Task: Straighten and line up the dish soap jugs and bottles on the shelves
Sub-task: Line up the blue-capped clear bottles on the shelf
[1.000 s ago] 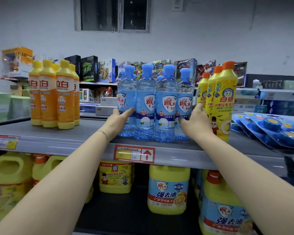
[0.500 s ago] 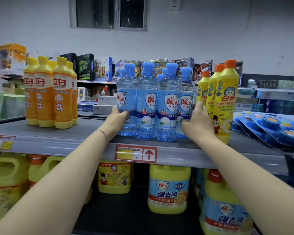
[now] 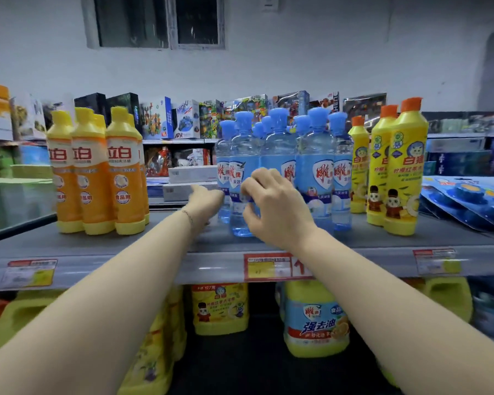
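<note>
Several clear blue dish soap bottles (image 3: 314, 178) with blue caps stand bunched in the middle of the grey upper shelf (image 3: 97, 246). My right hand (image 3: 277, 209) is in front of the bunch, its fingers and thumb curled round the front-left blue bottle (image 3: 238, 166). My left hand (image 3: 207, 199) lies against the left side of the bunch with its fingers straight, touching the leftmost bottle. To the left stand orange bottles (image 3: 123, 178) with yellow caps. On the right are yellow bottles (image 3: 405, 166) with orange caps. Yellow jugs (image 3: 314, 320) sit on the lower shelf.
Blue blister packs (image 3: 468, 198) lie slanted at the shelf's right end. A red and yellow price tag (image 3: 268, 266) hangs on the shelf edge below my right hand. Boxed toys (image 3: 183, 118) fill a farther shelf behind. Bare shelf shows between the orange and blue bottles.
My right hand has left the right side of the blue bunch and moved left onto the front-left bottle. My left hand stays at the left side. The view has come closer.
</note>
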